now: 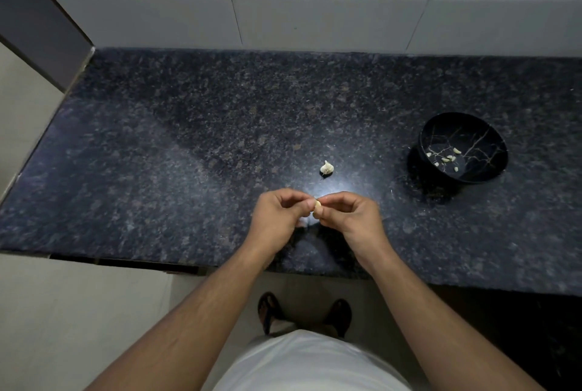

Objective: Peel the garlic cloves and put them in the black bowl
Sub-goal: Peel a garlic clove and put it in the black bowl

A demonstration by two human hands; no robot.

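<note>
Left hand (277,217) and right hand (349,217) pinch one garlic clove (318,207) between them.

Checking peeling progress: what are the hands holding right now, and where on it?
One garlic clove, pinched between both hands: left hand fingertips on its left side, right hand fingertips on its right side and top.
</note>
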